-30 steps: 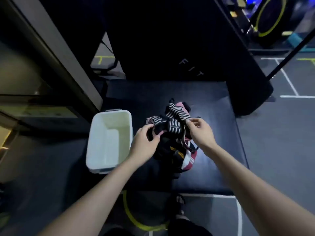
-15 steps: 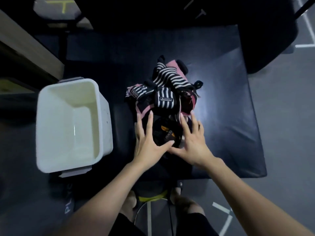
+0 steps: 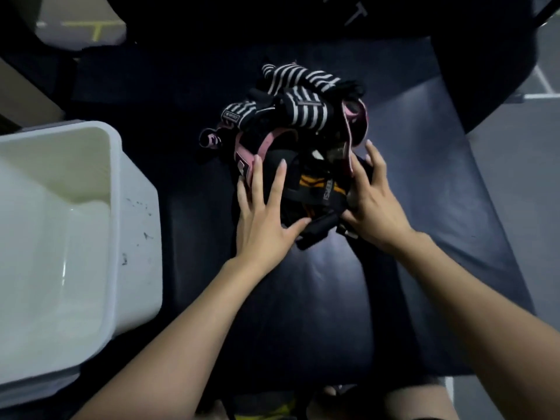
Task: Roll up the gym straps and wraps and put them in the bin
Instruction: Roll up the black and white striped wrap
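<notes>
Head view. Dark padded surface [image 3: 409,183], centre frame. White bin [image 3: 115,183], left edge, standing on it. Tangled pile of straps and wraps [image 3: 297,116], striped, pink, black and orange, upper centre. Left hand [image 3: 266,219] and right hand [image 3: 375,204], fingers spread wide, press the pile's near side, gripping nothing.

The pile of straps [image 3: 300,131] is lying on the bench [image 3: 424,207], toward its far middle. The bin [image 3: 112,207] is standing to the left of the bench, near its edge. The left hand [image 3: 266,219] is resting on the near left side of the pile, and the right hand [image 3: 375,201] on its near right side.
</notes>
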